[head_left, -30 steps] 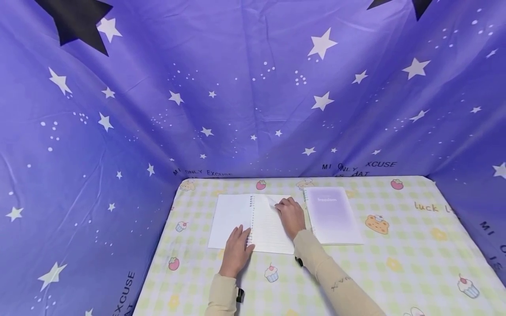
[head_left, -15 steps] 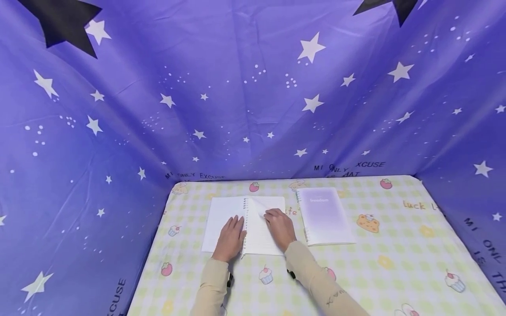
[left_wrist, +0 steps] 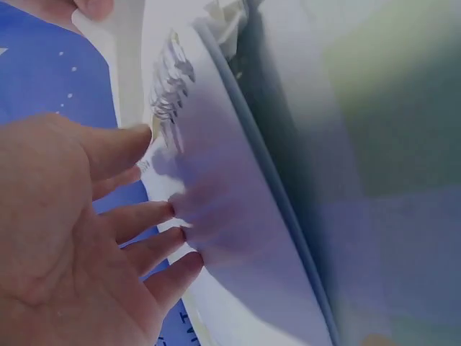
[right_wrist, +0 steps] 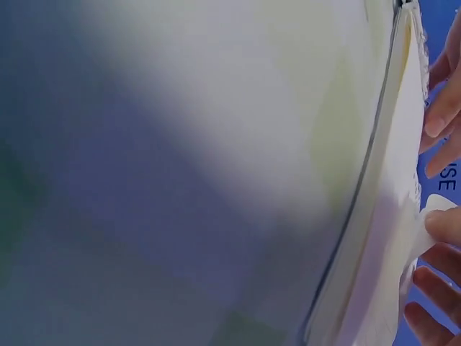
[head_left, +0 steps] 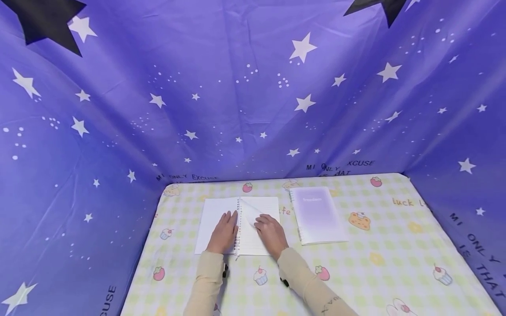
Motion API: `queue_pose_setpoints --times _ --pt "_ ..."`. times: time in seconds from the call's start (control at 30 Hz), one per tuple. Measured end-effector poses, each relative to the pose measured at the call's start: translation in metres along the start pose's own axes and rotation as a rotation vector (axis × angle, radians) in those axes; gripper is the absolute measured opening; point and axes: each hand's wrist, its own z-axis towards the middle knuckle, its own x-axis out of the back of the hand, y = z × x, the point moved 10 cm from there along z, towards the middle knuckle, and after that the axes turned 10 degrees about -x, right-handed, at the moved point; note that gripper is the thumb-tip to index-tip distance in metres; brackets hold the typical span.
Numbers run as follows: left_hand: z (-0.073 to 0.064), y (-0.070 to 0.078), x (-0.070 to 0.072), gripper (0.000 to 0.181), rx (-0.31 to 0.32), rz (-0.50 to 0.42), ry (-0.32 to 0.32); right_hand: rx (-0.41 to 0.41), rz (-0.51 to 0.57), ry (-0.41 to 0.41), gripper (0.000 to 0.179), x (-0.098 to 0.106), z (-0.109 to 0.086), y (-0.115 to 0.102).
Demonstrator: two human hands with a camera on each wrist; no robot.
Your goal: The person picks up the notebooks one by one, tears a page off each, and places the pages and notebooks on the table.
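A spiral notebook (head_left: pixel 258 241) lies spread on the table, its lined right page facing up. Near the coil binding (head_left: pixel 238 228), my left hand (head_left: pixel 224 232) rests on the blank left side with extended fingers; its fingertips touch the paper in the left wrist view. Over the right side, my right hand (head_left: pixel 270 232) pinches a sheet whose top corner is folded back diagonally. The right wrist view shows the lifted page (right_wrist: pixel 425 223) between thumb and fingers. To the right lies a second, closed notebook (head_left: pixel 318 219) with a purple "freedom" cover, untouched.
A green-and-white checked tablecloth (head_left: pixel 375 285) with cupcake, strawberry and bear prints covers the table. Purple curtains (head_left: pixel 221 109) with white stars hang behind and on both sides.
My right hand has drawn the pinched page corner toward the binding and nearer to me. My left hand has slid a little farther up beside the coil. The head view has shifted slightly.
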Motion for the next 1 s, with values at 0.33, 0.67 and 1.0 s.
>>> queue_pose_setpoints --times 0.33,0.67,1.0 --pt "0.014 0.005 0.005 0.047 0.076 0.223 -0.013 0.014 -0.007 -0.013 0.013 -0.001 -0.003 -0.006" --pt "0.014 0.005 0.007 0.041 0.082 0.331 -0.027 -0.007 0.075 -0.058 0.014 0.002 -0.011 -0.008" --pt "0.015 0.002 0.007 0.034 0.087 0.325 -0.018 -0.093 0.166 -0.035 0.014 0.021 -0.017 -0.009"
